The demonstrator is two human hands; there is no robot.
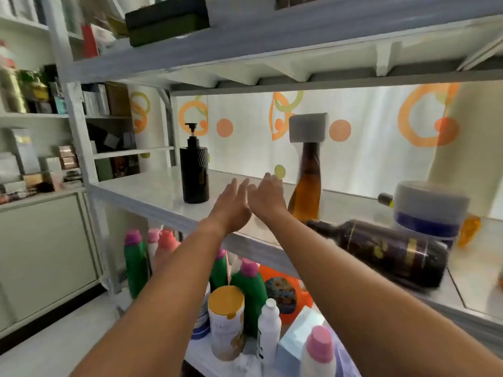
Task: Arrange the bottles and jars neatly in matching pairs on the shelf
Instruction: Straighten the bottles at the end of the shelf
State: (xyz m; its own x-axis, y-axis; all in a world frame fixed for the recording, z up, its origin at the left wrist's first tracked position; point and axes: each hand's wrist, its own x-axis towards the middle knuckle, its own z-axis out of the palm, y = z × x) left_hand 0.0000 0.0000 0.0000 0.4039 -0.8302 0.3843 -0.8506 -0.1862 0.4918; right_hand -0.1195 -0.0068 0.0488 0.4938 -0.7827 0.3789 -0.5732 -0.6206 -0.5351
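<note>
Two empty hands, left hand [231, 208] and right hand [268, 197], hover with straight fingers [236, 187] over the shelf [141, 191]. Pairing seems barely begun: black pump bottle [194, 175] stands left, amber bottle [304, 186] right, dark bottle [381, 248] lies toppled near the jar [430, 210].

No legible text; label on lying dark bottle [386, 251] blurred.

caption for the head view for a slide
Left hand and right hand reach between black pump bottle and amber bottle.

top: dark boxes [167, 21] | behind: orange-circle patterned curtain [245, 148] | lower left: white cabinet [46, 254]
</note>
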